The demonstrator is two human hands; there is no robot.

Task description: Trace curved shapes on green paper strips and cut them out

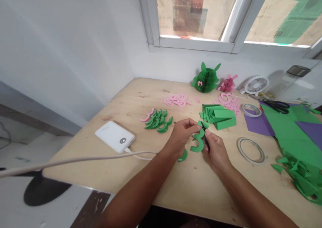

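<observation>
My left hand (183, 134) pinches a green paper cut-out (198, 144) with a wavy, curled outline shaped like a 3. Closed around dark-handled scissors (205, 141), my right hand (217, 149) meets the paper's right edge; the fingers partly hide the blades. Below my left hand lies a loose green paper piece (182, 155), partly covered by the wrist. To the left is a cluster of curved green cut-outs (157, 120), with a pink curved piece (148, 115) at its side. Folded green paper strips (218, 116) sit just beyond my right hand.
A white power bank (114, 136) with a cable (100, 159) lies left. Pink cut-outs (177, 100), a green paper figure (206, 78), a pink one (228, 83) and a small fan (256, 85) stand behind. Tape rolls (251, 150), black scissors (275, 105) and green scraps (302, 176) are right.
</observation>
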